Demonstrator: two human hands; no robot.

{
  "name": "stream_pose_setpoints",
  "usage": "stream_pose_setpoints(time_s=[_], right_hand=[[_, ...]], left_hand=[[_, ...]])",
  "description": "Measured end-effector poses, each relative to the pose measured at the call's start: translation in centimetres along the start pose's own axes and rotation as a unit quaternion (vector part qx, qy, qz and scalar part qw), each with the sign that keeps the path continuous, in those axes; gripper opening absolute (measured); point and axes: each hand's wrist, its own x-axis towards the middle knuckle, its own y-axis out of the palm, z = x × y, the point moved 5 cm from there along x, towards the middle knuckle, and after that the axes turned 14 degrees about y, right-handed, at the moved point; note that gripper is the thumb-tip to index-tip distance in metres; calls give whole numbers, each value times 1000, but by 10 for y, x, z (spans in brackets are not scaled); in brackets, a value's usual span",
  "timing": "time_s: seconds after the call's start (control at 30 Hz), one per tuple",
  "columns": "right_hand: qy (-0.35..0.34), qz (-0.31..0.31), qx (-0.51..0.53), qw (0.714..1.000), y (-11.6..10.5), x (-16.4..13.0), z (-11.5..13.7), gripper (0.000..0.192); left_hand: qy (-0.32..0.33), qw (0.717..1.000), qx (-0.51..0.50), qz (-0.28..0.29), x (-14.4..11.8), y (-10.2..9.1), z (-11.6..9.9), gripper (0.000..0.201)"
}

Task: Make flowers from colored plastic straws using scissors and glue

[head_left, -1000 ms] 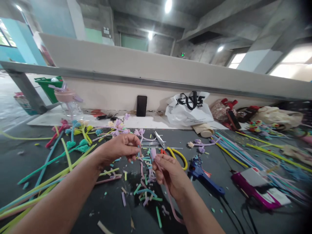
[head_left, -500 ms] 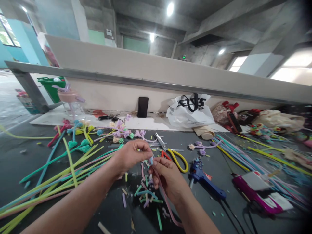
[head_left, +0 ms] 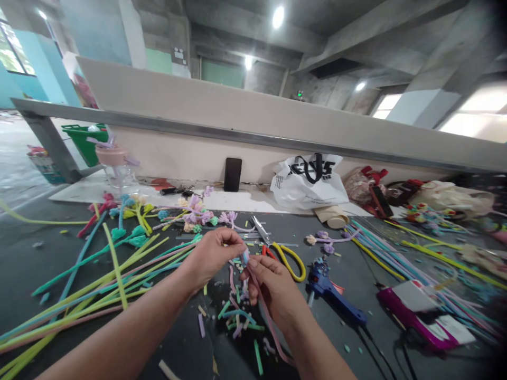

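We are pinching the upper tip of a long pink fuzzy pipe cleaner (head_left: 264, 311) between both hands above the dark grey worktable (head_left: 47, 264). Our left hand (head_left: 214, 254) is closing thumb and forefinger on the small pale blue end piece at the stem's top, while our right hand (head_left: 273, 287) is grasping the stem just below, fingers curled round it so the rest is hanging down toward six o'clock. Holding it with the two grips touching seems to be steadying the soft wire for fine work at the tip.

Under the hands a litter of short coloured pipe cleaner offcuts (head_left: 237, 311) is lying. At one o'clock from the right hand, the yellow-handled scissors (head_left: 283, 256) are lying within easy reach, and the blue glue gun (head_left: 332, 293) is resting at three o'clock. At nine o'clock a sheaf of long green and yellow pipe cleaners (head_left: 99, 285) is fanning out, kept clear of the hands.
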Motion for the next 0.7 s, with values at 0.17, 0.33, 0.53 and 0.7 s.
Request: stream_pose_setpoints(time_s=[0.17,0.33,0.53,0.7], right_hand=[[-5,-14,2,1000,-2,0,0,26],[-5,-28,6,1000,-3,1,-1,23],[-17,-52,-7,998,-6,3,1,24],[-26,-58,-17,998,-7,4,0,25]], left_hand=[[1,1000,0,-9,-1,4,4,10],[1,1000,-6,-25,-3,7,8,12],[-26,998,-40,-28,-7,11,10,11],[-59,994,-93,-23,-6,12,13,18]])
